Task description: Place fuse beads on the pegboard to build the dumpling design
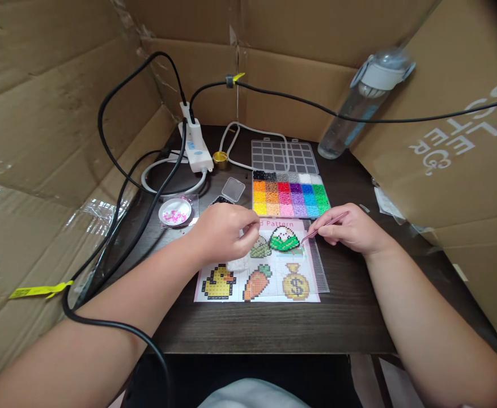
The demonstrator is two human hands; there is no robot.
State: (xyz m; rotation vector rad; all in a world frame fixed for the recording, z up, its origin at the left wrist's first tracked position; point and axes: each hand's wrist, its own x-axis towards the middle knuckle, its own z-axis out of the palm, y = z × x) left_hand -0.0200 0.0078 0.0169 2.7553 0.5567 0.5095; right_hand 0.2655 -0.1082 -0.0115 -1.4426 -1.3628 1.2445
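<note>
Pinched between the fingers of my right hand (347, 229) are pink tweezers (311, 234), their tip at the right edge of a green and white bead design (284, 240). My left hand (229, 231) hovers over the left part of the printed pattern sheet (254, 294), fingers curled together; whether they hold anything is hidden. Just below that hand lies a small clear box with white beads (237, 264). A clear pegboard (319, 266) sticks out at the sheet's right side. The sheet also shows a duck, a carrot and a money bag.
Behind the sheet stands an open bead case (291, 195) sorted by colour. A white dish (174, 212) with pink beads sits at left. Farther back are a power strip (197, 150), a yellow tape roll (220, 159) and a water bottle (359, 107). Black cable (116, 324) crosses my left forearm.
</note>
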